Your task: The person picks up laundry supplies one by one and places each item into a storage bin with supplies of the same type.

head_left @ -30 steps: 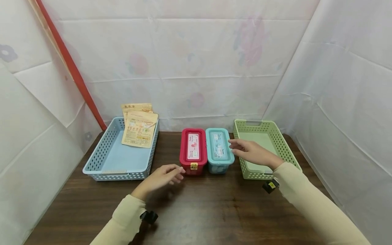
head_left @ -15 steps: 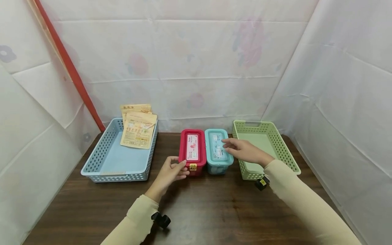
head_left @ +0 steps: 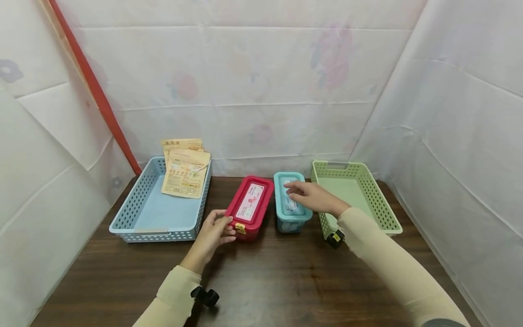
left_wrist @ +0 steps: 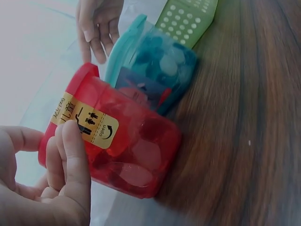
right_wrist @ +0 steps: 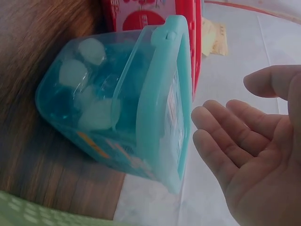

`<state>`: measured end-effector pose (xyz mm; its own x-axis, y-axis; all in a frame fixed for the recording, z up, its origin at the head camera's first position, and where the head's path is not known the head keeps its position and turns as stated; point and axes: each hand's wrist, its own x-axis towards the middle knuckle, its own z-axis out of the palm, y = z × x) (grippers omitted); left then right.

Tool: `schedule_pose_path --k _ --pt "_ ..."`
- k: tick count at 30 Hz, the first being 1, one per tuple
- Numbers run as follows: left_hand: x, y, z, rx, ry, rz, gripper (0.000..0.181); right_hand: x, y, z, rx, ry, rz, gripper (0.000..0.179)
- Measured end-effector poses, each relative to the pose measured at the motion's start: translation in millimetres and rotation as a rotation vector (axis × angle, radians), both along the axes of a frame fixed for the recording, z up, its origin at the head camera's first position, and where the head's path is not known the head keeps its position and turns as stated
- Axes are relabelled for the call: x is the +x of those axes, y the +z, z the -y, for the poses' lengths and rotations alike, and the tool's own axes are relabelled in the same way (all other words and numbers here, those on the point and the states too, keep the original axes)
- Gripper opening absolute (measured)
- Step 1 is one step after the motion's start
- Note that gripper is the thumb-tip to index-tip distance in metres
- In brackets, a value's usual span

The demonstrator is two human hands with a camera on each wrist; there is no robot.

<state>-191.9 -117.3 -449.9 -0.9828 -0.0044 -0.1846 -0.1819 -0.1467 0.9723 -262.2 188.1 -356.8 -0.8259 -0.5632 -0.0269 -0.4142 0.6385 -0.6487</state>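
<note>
A red lidded plastic box (head_left: pixel 250 202) stands turned at an angle on the table. My left hand (head_left: pixel 210 234) holds it by the near left corner of its lid. In the left wrist view the fingertips (left_wrist: pixel 70 146) lie over the yellow "open" label on its front. To the right is a teal lidded box (head_left: pixel 283 200), straight and apart from the red one in the head view. Above the teal lid hovers my right hand (head_left: pixel 314 196), fingers loose and holding nothing. The right wrist view shows a gap between that hand (right_wrist: pixel 254 146) and the teal box (right_wrist: pixel 103 94).
A blue basket (head_left: pixel 155 237) on the left holds two yellow pouches (head_left: pixel 185 172) leaning over its back end. On the right stands a green basket (head_left: pixel 377 200), partly behind the right arm. White sheeting (head_left: pixel 253 91) closes off the back and sides of the dark wooden table (head_left: pixel 278 286).
My left hand has come to the red box and swung its near end leftward, away from the teal box. My right hand has drifted left over the teal lid.
</note>
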Motion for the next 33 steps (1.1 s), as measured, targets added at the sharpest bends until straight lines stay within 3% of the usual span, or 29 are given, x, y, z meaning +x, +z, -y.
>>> schedule_pose_path --k 11,19,25,33 --pt "6.5 4.1 24.3 -0.114 -0.013 0.016 0.035 0.0 -5.3 12.5 -0.014 0.018 0.021 0.043" --pt "14.4 8.0 41.6 -0.182 -0.068 0.029 0.044 4.6 -7.4 13.2 -0.006 -0.013 0.048 0.041" --pt "20.5 14.1 50.1 -0.229 -0.144 0.02 0.045 13.5 -8.0 12.9 -0.049 -0.002 0.14 0.035" --pt "19.1 14.1 58.8 -0.222 -0.215 -0.004 0.045 22.8 -7.0 16.0 -0.107 0.027 0.26 0.033"
